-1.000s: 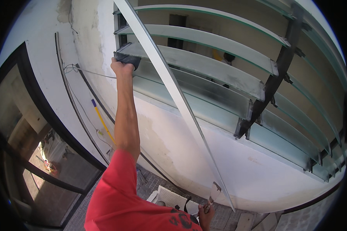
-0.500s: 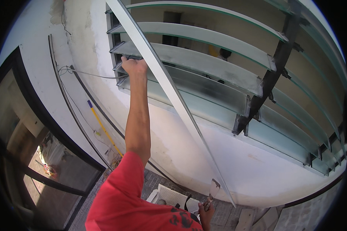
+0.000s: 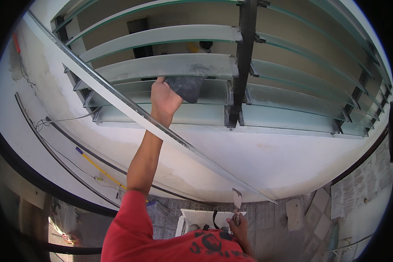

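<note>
Head view: left hand (image 3: 163,98) grips a dark cloth (image 3: 185,87) against a dusty glass louvre slat (image 3: 161,65). Right hand (image 3: 236,227) clasps a putty knife (image 3: 236,200); most slats look unwiped.

Bright daylight, soft shadows; sharp centre; fisheye bends edges, black corners.

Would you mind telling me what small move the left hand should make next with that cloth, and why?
Probably slide the cloth right along the slat toward the black post. The left hand presses it under that slat, whose glass looks dusty there. The right hand holds a scraper low.
</note>
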A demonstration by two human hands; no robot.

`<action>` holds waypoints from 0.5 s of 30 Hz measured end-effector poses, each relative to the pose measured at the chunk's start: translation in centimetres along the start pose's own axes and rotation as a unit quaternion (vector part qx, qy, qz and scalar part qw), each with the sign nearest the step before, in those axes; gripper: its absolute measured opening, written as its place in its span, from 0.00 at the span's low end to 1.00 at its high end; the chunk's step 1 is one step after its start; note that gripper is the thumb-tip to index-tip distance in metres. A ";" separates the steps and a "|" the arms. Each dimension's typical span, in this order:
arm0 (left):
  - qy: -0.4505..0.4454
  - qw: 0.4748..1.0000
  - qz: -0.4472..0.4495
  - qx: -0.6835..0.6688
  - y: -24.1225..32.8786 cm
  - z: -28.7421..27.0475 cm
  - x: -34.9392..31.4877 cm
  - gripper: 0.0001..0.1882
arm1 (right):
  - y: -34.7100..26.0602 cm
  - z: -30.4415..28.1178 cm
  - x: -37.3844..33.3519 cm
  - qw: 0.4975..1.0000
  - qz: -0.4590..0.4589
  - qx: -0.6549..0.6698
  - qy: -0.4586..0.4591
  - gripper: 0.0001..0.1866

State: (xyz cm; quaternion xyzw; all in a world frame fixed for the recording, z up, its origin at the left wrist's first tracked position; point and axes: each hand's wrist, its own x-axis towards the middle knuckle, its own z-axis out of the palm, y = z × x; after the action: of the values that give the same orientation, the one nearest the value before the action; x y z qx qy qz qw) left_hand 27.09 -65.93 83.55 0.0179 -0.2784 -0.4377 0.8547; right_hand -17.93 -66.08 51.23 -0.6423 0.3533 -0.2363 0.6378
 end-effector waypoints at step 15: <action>0.019 0.999 -0.045 -0.002 -0.4 -1.3 2.1 0.21 | 1.9 -2.1 -0.7 0.998 0.009 0.020 0.053 0.11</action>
State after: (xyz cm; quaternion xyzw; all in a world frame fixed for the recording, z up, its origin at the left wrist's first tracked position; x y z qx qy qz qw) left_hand 28.40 -68.00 83.30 0.0366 -0.2603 -0.4759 0.8393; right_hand -20.31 -66.80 49.60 -0.6128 0.3873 -0.2710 0.6333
